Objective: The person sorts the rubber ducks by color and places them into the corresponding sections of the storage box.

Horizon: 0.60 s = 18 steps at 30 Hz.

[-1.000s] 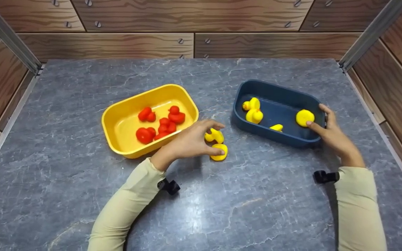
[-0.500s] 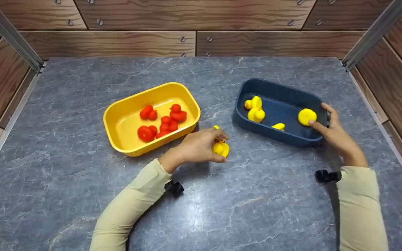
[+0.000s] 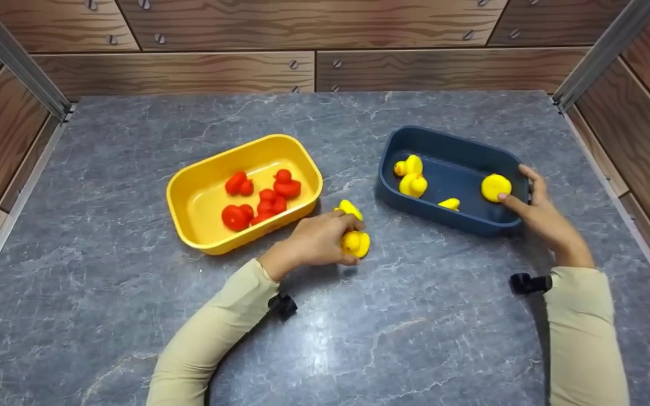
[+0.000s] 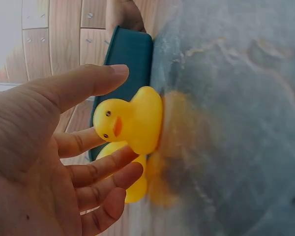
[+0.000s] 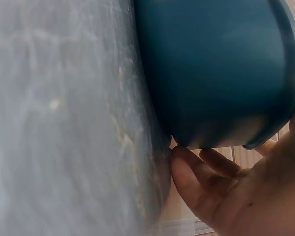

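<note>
My left hand [image 3: 322, 237] reaches around a yellow rubber duck [image 3: 355, 244] on the table. In the left wrist view the thumb is straight, with a gap between it and the duck [image 4: 132, 120]; the other fingers extend behind and beneath its head. A second yellow duck [image 3: 350, 209] lies just beyond the hand, partly covered by the fingers. My right hand [image 3: 548, 225] grips the right end wall of a dark blue tub [image 3: 455, 221], thumb over the rim and fingers outside. Several yellow ducks [image 3: 413, 185] sit in that tub, one [image 3: 496, 188] beside the thumb.
A yellow tub [image 3: 189, 237] with several red ducks [image 3: 237, 217] stands left of the blue one, its near wall close behind my left hand. Wood-patterned panels [image 3: 235, 70] enclose the grey marbled table [image 3: 404, 349] at the back and sides.
My left hand has shifted slightly right and toward me, and its thumb has moved from the near duck's top to its near side. That duck has turned upright. My right hand stays at the blue tub.
</note>
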Each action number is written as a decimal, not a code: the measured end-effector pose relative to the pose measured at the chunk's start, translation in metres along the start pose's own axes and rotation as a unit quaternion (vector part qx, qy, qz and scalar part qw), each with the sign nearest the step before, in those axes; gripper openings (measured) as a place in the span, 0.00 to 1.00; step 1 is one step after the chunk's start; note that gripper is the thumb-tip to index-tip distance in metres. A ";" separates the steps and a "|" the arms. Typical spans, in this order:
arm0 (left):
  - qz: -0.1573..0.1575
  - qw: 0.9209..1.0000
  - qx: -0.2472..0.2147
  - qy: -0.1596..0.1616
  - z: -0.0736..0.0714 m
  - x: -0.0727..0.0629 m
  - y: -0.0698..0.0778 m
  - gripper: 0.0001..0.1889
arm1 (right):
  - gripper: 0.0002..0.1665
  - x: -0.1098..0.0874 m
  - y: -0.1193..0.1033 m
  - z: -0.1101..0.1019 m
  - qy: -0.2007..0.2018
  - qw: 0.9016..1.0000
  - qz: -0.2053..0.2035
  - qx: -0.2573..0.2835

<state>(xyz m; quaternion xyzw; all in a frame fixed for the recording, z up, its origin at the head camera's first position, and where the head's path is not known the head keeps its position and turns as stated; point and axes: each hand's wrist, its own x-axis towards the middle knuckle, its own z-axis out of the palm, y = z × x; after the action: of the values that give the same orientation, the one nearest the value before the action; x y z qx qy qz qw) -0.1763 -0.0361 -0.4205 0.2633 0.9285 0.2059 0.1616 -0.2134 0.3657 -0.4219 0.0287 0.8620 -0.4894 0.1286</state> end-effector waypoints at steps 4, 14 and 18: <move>-0.004 1.000 0.007 -0.007 0.003 0.001 -0.001 0.31 | 0.53 0.000 0.000 0.001 0.001 1.000 -0.003 0.000; 0.005 1.000 0.021 -0.010 0.005 0.002 0.000 0.28 | 0.53 0.000 0.001 -0.001 -0.011 1.000 0.001 -0.008; 0.019 1.000 0.012 0.003 -0.001 -0.002 0.002 0.27 | 0.53 0.000 0.001 -0.001 -0.007 1.000 -0.002 -0.003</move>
<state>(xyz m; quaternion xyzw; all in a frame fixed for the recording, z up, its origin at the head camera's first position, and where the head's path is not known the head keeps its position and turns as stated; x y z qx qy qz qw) -0.1746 -0.0358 -0.4186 0.2822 0.9261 0.1990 0.1518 -0.2133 0.3671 -0.4226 0.0232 0.8625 -0.4875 0.1342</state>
